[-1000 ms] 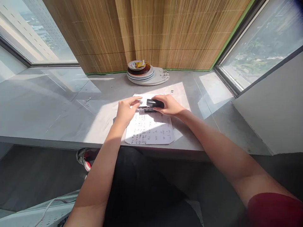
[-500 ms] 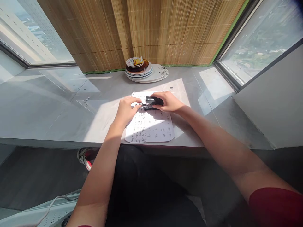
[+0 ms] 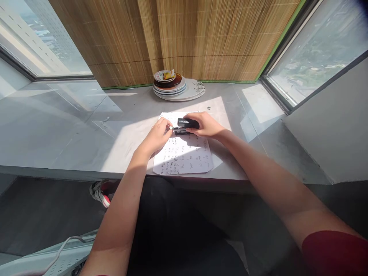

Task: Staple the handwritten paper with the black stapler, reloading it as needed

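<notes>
A black stapler (image 3: 186,123) is held above handwritten white paper (image 3: 189,161) on the ledge. My right hand (image 3: 205,124) is wrapped round its right end, and the top arm and base stand apart toward the left. My left hand (image 3: 161,132) is at the stapler's left end, its thumb and fingers closed near the inner part. Whether a small piece is between those fingertips is too small to tell.
Stacked plates (image 3: 169,87) with a small yellow packet (image 3: 169,74) stand at the back by a bamboo blind (image 3: 184,42). Small staple pieces (image 3: 209,108) lie behind the paper, and others (image 3: 105,122) to the left. The ledge's front edge (image 3: 71,172) runs below.
My left hand's fingers have drawn closer together at the stapler's left end. My right hand keeps its hold on the stapler. The view has shifted slightly.
</notes>
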`<move>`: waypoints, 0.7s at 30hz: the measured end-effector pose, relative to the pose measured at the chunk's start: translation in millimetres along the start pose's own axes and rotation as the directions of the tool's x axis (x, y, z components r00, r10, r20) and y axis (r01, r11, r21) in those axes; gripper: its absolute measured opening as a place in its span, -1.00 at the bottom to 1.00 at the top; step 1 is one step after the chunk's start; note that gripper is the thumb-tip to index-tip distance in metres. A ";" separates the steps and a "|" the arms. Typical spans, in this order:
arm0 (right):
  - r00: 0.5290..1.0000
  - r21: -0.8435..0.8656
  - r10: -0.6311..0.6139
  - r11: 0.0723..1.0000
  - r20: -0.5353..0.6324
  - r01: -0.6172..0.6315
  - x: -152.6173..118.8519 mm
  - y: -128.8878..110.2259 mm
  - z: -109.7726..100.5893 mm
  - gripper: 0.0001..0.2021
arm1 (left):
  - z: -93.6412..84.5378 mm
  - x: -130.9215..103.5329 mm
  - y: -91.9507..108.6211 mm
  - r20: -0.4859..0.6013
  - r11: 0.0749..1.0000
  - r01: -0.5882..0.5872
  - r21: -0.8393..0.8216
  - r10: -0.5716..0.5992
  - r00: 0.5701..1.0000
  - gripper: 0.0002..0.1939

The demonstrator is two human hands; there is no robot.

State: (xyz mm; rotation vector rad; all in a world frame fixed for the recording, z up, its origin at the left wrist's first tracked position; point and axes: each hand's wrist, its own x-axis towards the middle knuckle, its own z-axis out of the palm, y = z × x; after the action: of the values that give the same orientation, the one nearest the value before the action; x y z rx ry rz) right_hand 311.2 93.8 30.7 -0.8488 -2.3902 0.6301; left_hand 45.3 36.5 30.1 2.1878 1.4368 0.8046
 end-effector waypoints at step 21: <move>0.998 0.018 0.032 0.999 -0.050 -0.031 -0.4 2.9 0.8 -0.72 | -7.5 -0.9 -8.3 -0.097 0.996 0.028 -0.079 -0.036 0.995 -0.90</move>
State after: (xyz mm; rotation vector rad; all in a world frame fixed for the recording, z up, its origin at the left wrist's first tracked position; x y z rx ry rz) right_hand 312.2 95.4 28.3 -0.8863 -2.3269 0.6331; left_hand 34.4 39.1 30.5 2.0885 1.4578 0.9524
